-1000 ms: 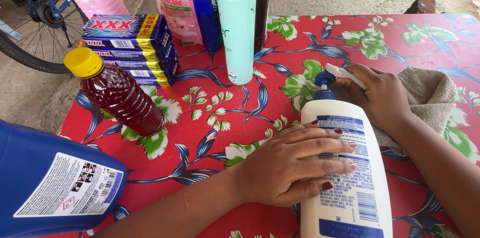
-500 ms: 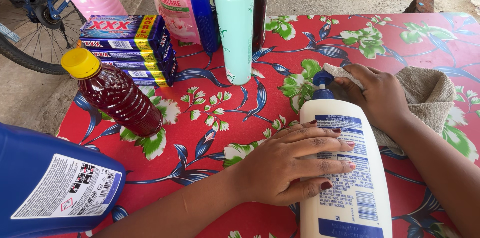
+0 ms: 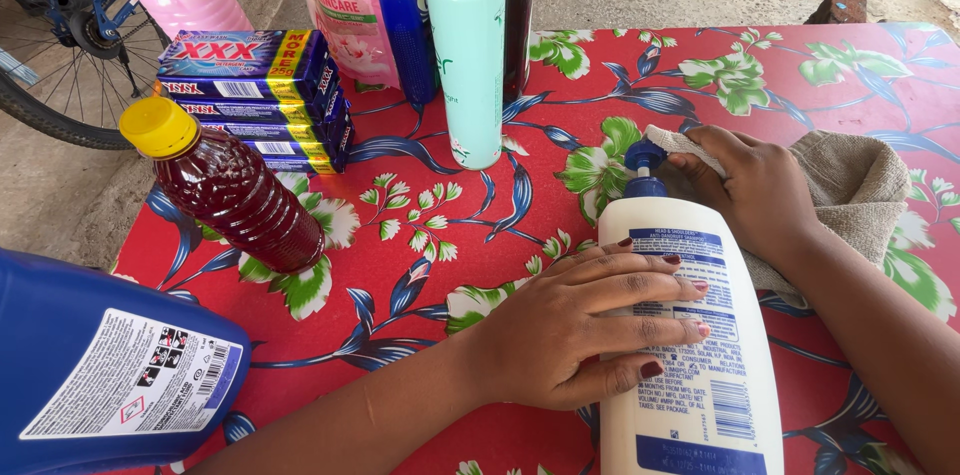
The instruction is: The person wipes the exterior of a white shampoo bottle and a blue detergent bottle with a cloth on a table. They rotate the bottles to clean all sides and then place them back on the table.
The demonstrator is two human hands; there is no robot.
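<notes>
In the head view, a white pump bottle (image 3: 690, 345) is lying flat on the red floral tablecloth (image 3: 470, 225), near right. Its long axis is running near to far, with the blue pump head (image 3: 645, 167) pointing far. The left hand (image 3: 580, 330) is pressing on the bottle's label side, fingers extended and slightly spread. The right hand (image 3: 755, 190) is pinching a beige cloth (image 3: 860, 190) against the pump head. A dark red bottle (image 3: 235, 190) is lying to the left, cap pointing far left.
</notes>
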